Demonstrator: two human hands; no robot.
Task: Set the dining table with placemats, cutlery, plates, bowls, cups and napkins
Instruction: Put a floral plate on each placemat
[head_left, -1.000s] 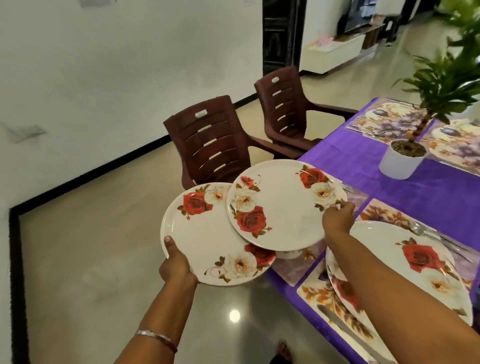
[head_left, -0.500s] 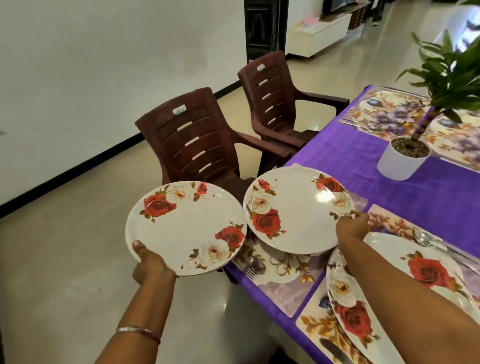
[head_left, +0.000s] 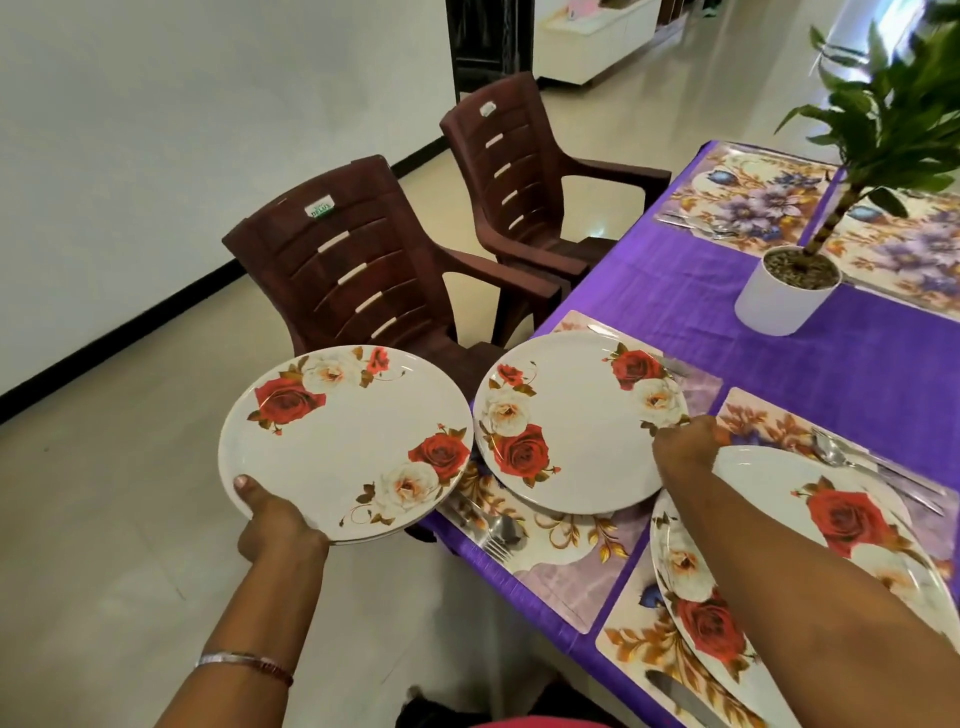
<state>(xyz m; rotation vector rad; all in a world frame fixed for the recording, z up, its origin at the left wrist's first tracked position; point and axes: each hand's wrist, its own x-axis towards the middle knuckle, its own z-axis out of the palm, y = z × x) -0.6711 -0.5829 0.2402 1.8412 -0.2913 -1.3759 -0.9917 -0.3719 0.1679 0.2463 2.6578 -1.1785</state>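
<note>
While the left hand (head_left: 275, 519) grips the near rim of a stack of rose-patterned plates (head_left: 345, 441) held off the surface edge, thumb on top and fingers curled beneath, the right hand (head_left: 685, 449) pinches the right rim of a single rose plate (head_left: 576, 421); this plate sits over a floral placemat (head_left: 566, 551) on the purple-covered surface (head_left: 779, 364), though contact with the mat cannot be confirmed; a fork and spoon (head_left: 496, 527) lie on that mat, just left of the plate; a third plate (head_left: 810, 571) rests on the adjacent placemat, partly under the right forearm; a white potted plant (head_left: 787, 293) stands farther back; two brown chairs (head_left: 374, 270) stand beside the surface.
</note>
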